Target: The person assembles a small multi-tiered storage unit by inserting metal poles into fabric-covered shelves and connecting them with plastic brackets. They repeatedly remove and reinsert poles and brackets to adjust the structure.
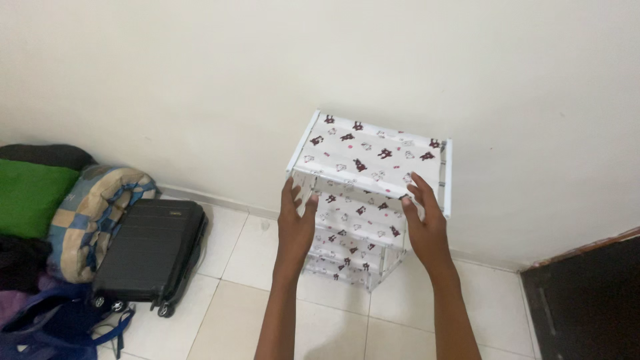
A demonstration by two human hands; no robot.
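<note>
A small white-framed rack with several patterned fabric shelves stands on the tiled floor against the wall. My left hand is at the front left corner of its top shelf, fingers up along the frame post. My right hand rests on the front right edge of the top shelf, fingers spread over the fabric. I cannot tell how firmly either hand grips the frame. The lower shelves show between my forearms.
A black hard-shell suitcase lies on the floor at left, beside a rolled checked blanket, a green cushion and a blue bag. A dark door is at the lower right. The wall runs close behind the rack.
</note>
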